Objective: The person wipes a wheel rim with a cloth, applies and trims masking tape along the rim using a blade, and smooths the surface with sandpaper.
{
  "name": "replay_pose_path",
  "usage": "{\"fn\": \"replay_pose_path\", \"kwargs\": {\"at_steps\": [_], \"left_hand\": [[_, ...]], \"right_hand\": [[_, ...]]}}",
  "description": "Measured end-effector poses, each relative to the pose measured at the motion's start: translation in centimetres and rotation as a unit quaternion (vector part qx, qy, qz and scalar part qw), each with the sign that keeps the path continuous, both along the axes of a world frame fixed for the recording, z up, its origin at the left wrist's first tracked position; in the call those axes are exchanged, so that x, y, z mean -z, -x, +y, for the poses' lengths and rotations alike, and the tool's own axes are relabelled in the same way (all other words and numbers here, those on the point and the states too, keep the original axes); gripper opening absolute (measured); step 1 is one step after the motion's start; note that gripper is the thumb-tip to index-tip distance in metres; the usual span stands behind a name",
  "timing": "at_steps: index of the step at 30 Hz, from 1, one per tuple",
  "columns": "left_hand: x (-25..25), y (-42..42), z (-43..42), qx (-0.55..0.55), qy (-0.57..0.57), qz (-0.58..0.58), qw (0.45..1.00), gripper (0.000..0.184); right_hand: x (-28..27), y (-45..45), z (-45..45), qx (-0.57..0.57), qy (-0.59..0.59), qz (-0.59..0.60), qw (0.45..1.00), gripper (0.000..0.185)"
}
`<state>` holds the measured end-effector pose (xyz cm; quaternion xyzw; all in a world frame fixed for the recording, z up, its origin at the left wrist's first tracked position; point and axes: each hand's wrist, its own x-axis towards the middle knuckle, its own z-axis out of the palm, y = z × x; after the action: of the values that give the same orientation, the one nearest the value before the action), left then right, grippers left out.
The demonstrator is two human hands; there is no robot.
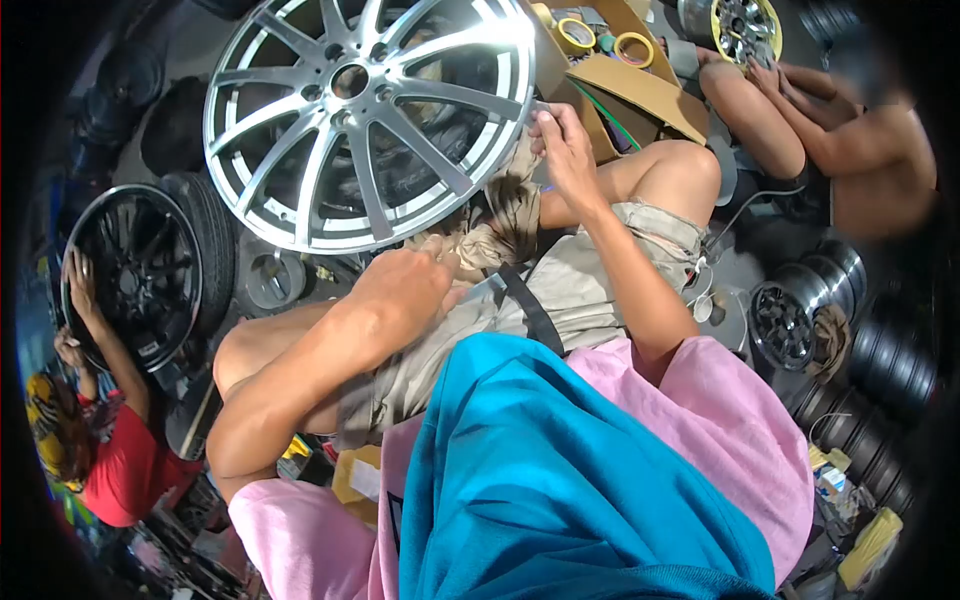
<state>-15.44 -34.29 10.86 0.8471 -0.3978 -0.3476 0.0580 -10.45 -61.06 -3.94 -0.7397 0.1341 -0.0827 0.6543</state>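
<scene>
Right fingers (555, 124): pinching silver wheel (366, 108) edge | left fingers (438, 252): curled, cannot tell grip | black wheel (142, 268): small marking (150, 349) unreadable

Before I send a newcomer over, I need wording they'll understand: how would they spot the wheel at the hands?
From the pink shirt, look past the shorts. There the right hand is at the edge of a large wheel. It shows bright silver spokes, unlike the black wheel, and no yellow edge, unlike the upper-right wheel.

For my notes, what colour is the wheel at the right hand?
The wheel is silver, best seen in the head view.
</scene>
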Motion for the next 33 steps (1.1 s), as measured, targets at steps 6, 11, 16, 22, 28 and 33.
{"fn": "replay_pose_path", "kwargs": {"at_steps": [6, 11, 16, 22, 28, 33], "left_hand": [[1.0, -0.4, -0.7, -0.001, 0.006, 0.018, 1.0, 0.043], [0.8, -0.4, -0.6, -0.005, 0.0, 0.028, 1.0, 0.041], [0.5, -0.3, -0.2, 0.002, 0.013, 0.015, 1.0, 0.039], [0.2, 0.4, -0.3, -0.002, 0.016, 0.022, 1.0, 0.036], [-0.1, 1.6, 0.0, 0.004, 0.045, 0.01, 0.999, 0.033], [-0.5, 2.0, -0.1, 0.011, 0.024, 0.021, 0.999, 0.035]], "right_hand": [[1.8, 0.5, 0.1, -0.044, -0.012, 0.007, 0.999, 0.03], [0.8, 5.0, 3.3, -0.07, -0.006, 0.049, 0.996, 0.026], [2.5, 6.8, 4.8, -0.109, 0.049, -0.014, 0.993, 0.026], [1.6, 6.1, 4.7, -0.071, 0.041, 0.012, 0.997, 0.027], [1.1, 8.5, 8.0, -0.148, 0.104, -0.025, 0.983, 0.019], [0.8, 8.9, 9.8, -0.192, 0.12, -0.111, 0.968, 0.018]]}}
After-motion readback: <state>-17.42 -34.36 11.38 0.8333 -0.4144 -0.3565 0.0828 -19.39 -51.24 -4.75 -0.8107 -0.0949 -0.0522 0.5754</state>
